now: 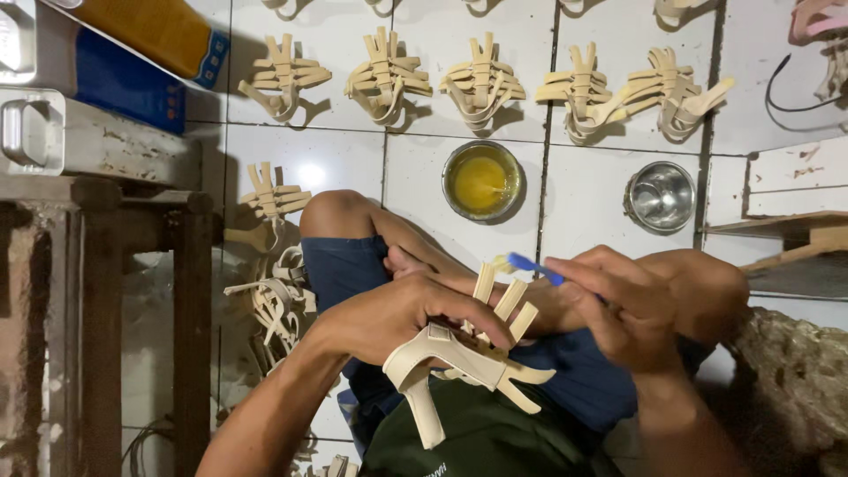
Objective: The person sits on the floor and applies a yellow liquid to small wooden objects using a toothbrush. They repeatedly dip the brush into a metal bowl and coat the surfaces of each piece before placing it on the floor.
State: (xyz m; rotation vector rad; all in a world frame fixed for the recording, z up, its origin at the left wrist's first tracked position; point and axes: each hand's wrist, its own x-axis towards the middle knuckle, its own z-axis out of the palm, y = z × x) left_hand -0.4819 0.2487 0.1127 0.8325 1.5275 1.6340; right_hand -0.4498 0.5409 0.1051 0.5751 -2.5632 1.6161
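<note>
The left hand is clasping a wooden strip frame while right hand fingers are pinching a blue brush (glue bowl far behind).

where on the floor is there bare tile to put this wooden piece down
Bare tile lies between the bowl of yellow liquid and the empty steel bowl, below the row of finished wooden pieces. More lies left of the yellow bowl, near the knee. The heap of pieces by the wooden stand is crowded.

Glue bowl left of steel bowl.
</note>
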